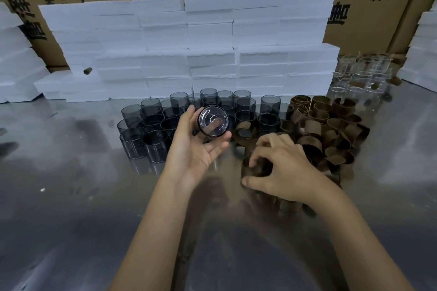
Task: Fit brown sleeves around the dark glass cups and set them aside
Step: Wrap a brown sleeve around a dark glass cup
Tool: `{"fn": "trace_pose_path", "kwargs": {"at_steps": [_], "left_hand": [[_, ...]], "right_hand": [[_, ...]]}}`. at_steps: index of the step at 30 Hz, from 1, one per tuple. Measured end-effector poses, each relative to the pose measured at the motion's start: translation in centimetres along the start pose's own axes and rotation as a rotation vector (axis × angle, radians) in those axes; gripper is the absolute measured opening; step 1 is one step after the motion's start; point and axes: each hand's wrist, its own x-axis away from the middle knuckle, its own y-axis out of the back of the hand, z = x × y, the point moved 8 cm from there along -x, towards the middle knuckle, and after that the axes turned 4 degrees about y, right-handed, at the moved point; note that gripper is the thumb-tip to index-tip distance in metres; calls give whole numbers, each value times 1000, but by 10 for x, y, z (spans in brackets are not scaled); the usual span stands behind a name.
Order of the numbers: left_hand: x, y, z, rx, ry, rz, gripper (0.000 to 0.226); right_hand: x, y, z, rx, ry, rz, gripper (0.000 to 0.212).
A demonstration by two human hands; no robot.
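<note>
Head view — left hand point(196, 146) grips dark glass cup point(213, 121), right hand point(281, 170) pinches brown sleeve point(256, 168).

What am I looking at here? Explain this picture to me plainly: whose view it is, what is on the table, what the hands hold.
There is no machine: a person wears a camera on the head, looking down at their own hands. The left hand holds one dark glass cup, its base turned toward the camera. The right hand grips a brown sleeve at the edge of the sleeve pile. More dark cups stand on the shiny metal table, before stacked white foam blocks.
</note>
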Motion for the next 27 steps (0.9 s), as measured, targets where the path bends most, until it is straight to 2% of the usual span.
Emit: {"fn": "trace_pose_path", "kwargs": {"at_steps": [3, 5, 7, 9, 11, 13, 17, 20, 23, 27], "left_hand": [[-1, 1, -1, 11, -8, -14, 40], [-2, -1, -1, -7, -21, -17, 42], [-2, -3, -1, -16, -27, -16, 46], [-1, -4, -1, 16, -32, -27, 54], [-1, -5, -3, 43, -51, -24, 67], [0, -10, -2, 10, -51, 20, 78], [4, -25, 8, -117, -1, 165, 84], [4, -25, 13, -145, 18, 160, 74], [4, -23, 13, -103, 26, 140, 70], [5, -28, 18, -79, 20, 149, 65]], "right_hand": [[0, -5, 8, 61, 10, 2, 9], [0, 0, 10, 34, 7, -52, 5], [0, 12, 10, -22, -14, -182, 8], [5, 30, 11, -151, -11, -386, 10], [10, 46, 17, -283, 84, -571, 11], [14, 51, 30, -288, 217, -639, 13], [14, 40, 50, -192, 364, -578, 18], [14, 38, 49, -137, 388, -567, 21], [10, 38, 39, -420, 296, -567, 22], [4, 24, 30, -783, 155, -489, 12]]}}
